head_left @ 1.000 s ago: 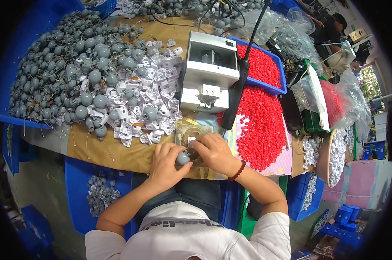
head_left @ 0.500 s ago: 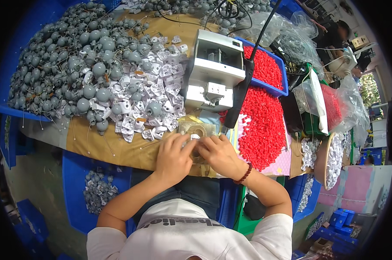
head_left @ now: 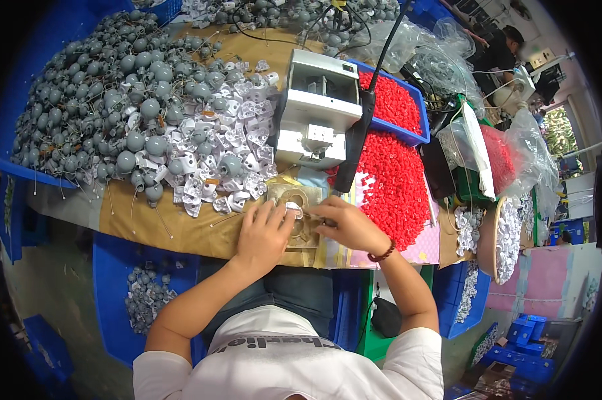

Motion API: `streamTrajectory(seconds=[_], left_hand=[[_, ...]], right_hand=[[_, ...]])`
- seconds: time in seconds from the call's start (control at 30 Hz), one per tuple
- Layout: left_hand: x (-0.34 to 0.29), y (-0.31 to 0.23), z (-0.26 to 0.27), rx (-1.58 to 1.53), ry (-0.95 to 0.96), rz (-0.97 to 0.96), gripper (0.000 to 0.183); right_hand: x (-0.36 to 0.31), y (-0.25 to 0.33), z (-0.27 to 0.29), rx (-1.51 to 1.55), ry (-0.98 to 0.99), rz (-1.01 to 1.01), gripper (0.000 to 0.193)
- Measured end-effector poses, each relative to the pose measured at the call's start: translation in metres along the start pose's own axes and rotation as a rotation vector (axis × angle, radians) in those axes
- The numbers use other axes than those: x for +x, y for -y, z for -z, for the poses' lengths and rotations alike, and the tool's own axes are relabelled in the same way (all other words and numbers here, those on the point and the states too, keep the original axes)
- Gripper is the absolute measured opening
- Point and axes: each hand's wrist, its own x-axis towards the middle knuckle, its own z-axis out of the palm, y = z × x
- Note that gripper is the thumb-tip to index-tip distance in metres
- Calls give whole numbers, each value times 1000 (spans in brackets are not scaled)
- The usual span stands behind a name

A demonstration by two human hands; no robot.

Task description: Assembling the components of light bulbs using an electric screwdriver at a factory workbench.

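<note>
A metal fixture block [head_left: 307, 193] with a round recess lies at the table's front edge, and a small white plastic part [head_left: 293, 209] sits in it. My left hand [head_left: 263, 232] rests over the block's left side, fingers bent close together, its index fingertip against the white part. Right of the block, my right hand [head_left: 347, 225] is closed in a pinch around something small and dark, mostly hidden by the fingers. Just beyond that hand hangs a black electric screwdriver [head_left: 355, 148] on its cable, tip down.
Grey bulb-shaped pieces with wires [head_left: 114, 113] and white plastic housings [head_left: 244, 133] pile up at left. A white-and-black benchtop machine [head_left: 317, 107] stands behind the fixture. Red caps [head_left: 391, 193] are heaped at right, below a blue bin [head_left: 414, 138]. Another person [head_left: 497, 57] is at far right.
My right hand has drawn back slightly to the right from the fixture, its fingers now curled around a dark thing. My left hand stays at the white part. The view has shifted slightly.
</note>
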Motion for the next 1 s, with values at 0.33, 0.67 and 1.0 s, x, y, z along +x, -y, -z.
streamTrajectory(seconds=[0.33,0.67,1.0], left_hand=[[0,4,0,-43,22,-17,41],[1,10,-1,-94,42,-27,44],[7,17,0,-166,4,-67,33]], right_hand=[[10,-28,-42,734,-448,-20,31],[34,-13,-19,1142,-17,-204,42],[41,-2,-23,82,-139,-118,46]])
